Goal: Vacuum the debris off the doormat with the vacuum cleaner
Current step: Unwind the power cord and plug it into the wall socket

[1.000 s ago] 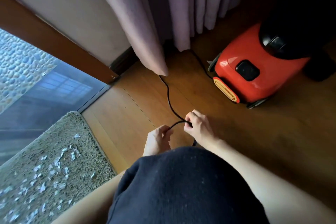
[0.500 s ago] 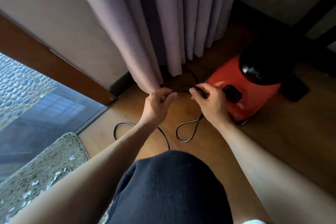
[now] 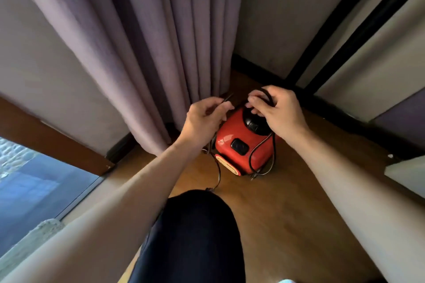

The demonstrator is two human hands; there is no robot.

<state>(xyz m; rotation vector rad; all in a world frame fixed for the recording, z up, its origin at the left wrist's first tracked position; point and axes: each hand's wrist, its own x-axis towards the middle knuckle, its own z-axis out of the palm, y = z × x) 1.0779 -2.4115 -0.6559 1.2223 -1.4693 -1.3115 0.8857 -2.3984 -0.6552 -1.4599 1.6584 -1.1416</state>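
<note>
The red vacuum cleaner (image 3: 238,145) with a black top sits on the wooden floor in front of me. Its black power cord (image 3: 253,156) hangs in loops over its side and trails to the floor. My right hand (image 3: 276,110) grips a coil of the cord above the vacuum's black top. My left hand (image 3: 204,119) pinches another stretch of the cord just left of the vacuum. Only a corner of the beige doormat (image 3: 46,225) shows at the lower left; its debris is out of view.
A lilac curtain (image 3: 149,41) hangs to the floor right behind my hands. A glass door (image 3: 41,181) with a brown frame lies to the left. A dark upright frame (image 3: 345,41) and a pale ledge (image 3: 407,167) stand to the right. My dark-clothed knee (image 3: 193,236) fills the bottom.
Both hands rose from low over the floor to above the vacuum, gathering the cord into loops. The view tilted up, so most of the doormat left the frame.
</note>
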